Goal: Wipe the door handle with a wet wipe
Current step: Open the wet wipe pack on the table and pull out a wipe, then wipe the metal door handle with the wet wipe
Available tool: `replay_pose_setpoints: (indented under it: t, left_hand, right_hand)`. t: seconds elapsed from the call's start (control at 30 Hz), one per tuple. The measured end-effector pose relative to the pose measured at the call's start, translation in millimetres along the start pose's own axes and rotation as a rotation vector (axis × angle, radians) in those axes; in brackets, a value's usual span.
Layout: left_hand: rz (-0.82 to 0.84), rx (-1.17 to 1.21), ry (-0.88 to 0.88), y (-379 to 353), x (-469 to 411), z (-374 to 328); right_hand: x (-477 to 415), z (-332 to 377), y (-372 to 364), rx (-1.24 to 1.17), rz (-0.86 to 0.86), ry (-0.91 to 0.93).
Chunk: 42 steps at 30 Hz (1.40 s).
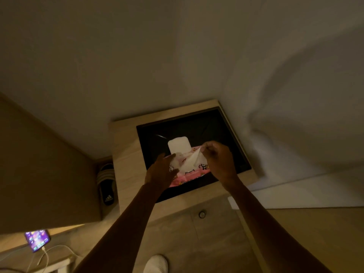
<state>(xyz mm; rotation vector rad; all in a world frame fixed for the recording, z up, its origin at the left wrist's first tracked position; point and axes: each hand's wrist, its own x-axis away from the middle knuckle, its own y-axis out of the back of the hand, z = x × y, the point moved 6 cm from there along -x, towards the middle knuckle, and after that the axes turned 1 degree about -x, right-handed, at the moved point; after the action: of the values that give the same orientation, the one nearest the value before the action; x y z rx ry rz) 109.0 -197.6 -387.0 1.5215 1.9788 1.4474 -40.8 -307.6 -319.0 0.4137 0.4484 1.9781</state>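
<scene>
A pink wet wipe pack (pixel 192 177) with cartoon prints lies on the black top of a wooden bedside cabinet (pixel 126 154). Its white lid flap (pixel 178 145) stands open toward the wall. My left hand (pixel 160 173) rests flat on the pack's left side and holds it down. My right hand (pixel 217 160) pinches the corner of a white wet wipe (pixel 192 161) that stretches up out of the pack's opening. No door handle is in view.
A white bed sheet (pixel 305 125) fills the right side. A round knob (pixel 202 214) sits on the cabinet front. A black slide sandal (pixel 106 184) lies in the gap left of the cabinet. A lit phone (pixel 37 240) with a white cable lies at lower left. A white slipper (pixel 155 264) shows below.
</scene>
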Motion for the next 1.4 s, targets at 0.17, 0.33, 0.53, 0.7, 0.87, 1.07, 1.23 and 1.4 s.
replay_pose_setpoints:
  t: [0.17, 0.33, 0.53, 0.7, 0.87, 1.07, 1.23, 1.4]
  left_hand:
    - [0.050, 0.010, -0.047, 34, 14, -21]
    - [0.010, 0.242, -0.231, 100, 54, -85]
    - [-0.086, 0.506, -0.333, 192, 129, -171]
    - [-0.012, 0.464, -0.484, 228, 184, -232]
    - [-0.012, 0.484, -0.651, 252, 253, -295]
    - [0.190, 0.516, -0.736, 249, 338, -355]
    - [0.391, 0.471, -0.855, 227, 444, -395]
    - [0.534, 0.305, -1.018, 191, 548, -425]
  right_hand:
    - [6, 46, 38, -0.019, -0.056, -0.026]
    - [28, 102, 84, -0.068, -0.065, -0.035]
    - [89, 194, 160, -0.008, 0.024, -0.014]
    - [156, 263, 229, 0.037, 0.008, -0.004]
    - [232, 294, 297, 0.063, -0.133, 0.003]
    - [340, 306, 357, 0.126, -0.200, -0.019]
    - [458, 295, 396, 0.228, -0.299, -0.106]
    - [572, 282, 426, 0.210, -0.454, -0.167]
